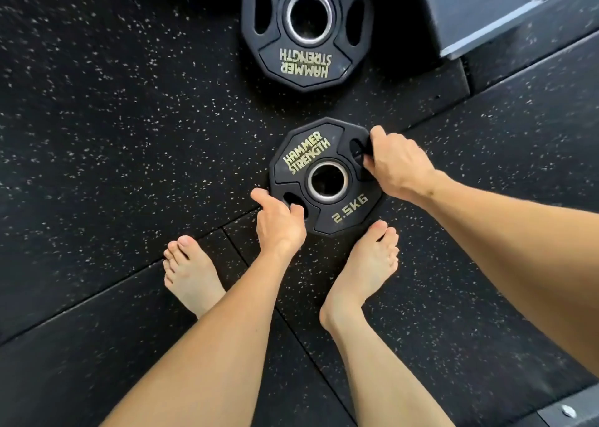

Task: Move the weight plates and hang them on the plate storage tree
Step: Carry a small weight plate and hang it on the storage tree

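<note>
Two plates in view: a near plate marked 2.5KG by the feet, and a far plate lying flat on the floor further ahead, well apart from the near one.
Left hand: the left hand grips the near plate at its lower-left edge, fingers curled into the grip slot there, thumb along the rim.
Right hand: the right hand is clamped on the upper-right edge, fingers hooked through the opposite slot.
Plate position: the near plate sits just ahead of the bare feet, its lower rim close to the toes of the right foot; whether it rests on the floor or is just clear of it I cannot tell.
Step in hand: by my reading, picking up the near plate to carry it off.
Doing it well: keep both slot grips seated deep, raise it level, and bring it away from the bare toes first, since a slip here would land on them.
Storage tree: not in view, so its pegs and what they already carry cannot be judged.
Containers: none visible; a dark block stands at the upper right, beside the far plate.
Progress: both visible plates not yet hung.
</note>
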The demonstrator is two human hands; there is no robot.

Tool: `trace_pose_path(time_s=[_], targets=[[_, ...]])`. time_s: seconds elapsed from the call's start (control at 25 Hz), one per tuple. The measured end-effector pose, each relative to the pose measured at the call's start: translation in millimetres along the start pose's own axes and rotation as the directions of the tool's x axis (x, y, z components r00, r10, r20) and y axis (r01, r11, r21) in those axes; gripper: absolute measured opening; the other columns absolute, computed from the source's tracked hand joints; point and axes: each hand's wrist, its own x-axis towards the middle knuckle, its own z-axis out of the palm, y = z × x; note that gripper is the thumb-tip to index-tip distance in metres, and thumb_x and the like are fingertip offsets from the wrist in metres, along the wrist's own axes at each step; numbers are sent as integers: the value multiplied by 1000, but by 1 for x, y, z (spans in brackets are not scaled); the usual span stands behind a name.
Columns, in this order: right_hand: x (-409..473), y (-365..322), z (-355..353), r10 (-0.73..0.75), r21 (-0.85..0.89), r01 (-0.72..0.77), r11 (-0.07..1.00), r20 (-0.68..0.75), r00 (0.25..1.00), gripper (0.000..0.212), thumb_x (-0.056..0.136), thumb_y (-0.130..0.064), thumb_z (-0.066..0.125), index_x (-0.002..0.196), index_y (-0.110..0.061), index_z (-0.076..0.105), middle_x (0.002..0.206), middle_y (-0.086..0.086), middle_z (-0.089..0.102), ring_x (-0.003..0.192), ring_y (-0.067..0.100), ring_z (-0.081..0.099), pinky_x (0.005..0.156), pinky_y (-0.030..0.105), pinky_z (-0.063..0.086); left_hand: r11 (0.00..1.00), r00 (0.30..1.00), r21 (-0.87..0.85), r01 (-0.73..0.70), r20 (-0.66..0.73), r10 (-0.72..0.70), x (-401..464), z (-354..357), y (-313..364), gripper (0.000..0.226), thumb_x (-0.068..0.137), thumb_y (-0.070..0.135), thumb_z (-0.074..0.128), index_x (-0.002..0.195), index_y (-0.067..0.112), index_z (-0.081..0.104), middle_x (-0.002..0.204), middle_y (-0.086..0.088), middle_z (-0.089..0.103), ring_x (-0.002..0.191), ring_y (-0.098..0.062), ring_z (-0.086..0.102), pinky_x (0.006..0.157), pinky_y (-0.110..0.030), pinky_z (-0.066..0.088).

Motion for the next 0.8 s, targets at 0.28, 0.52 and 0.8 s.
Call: trace_pose_path(time_s=[0.28,0.52,0.8], targets=[[-95,-49,-65,63,163,-62,985,-2,998,20,99,-19,45,112,-5,41,116,24,57,102,46,55,72,40,36,999,997,26,35,69,-36,-74,-95,3,53,88,26,68,131,13,42,128,-6,57,102,-24,65,63,-25,59],[-222,-99,-156,142,355,-154,922,61,988,33,100,-21,48,123,1,39,122,25,56,112,42,53,78,38,37,993,986,27,-117,126,113,-209,-224,24,51,88,31,64,129,25,36,128,-1,55,113,-23,57,100,-47,49],[-414,-159,-273,163,689,-113,716,-7,987,31,99,-29,48,122,-8,45,115,5,56,97,20,51,75,30,37,911,952,-295,-289,13,306,-408,-347,26,34,94,15,54,123,21,38,120,-6,59,101,-15,60,78,-24,55]])
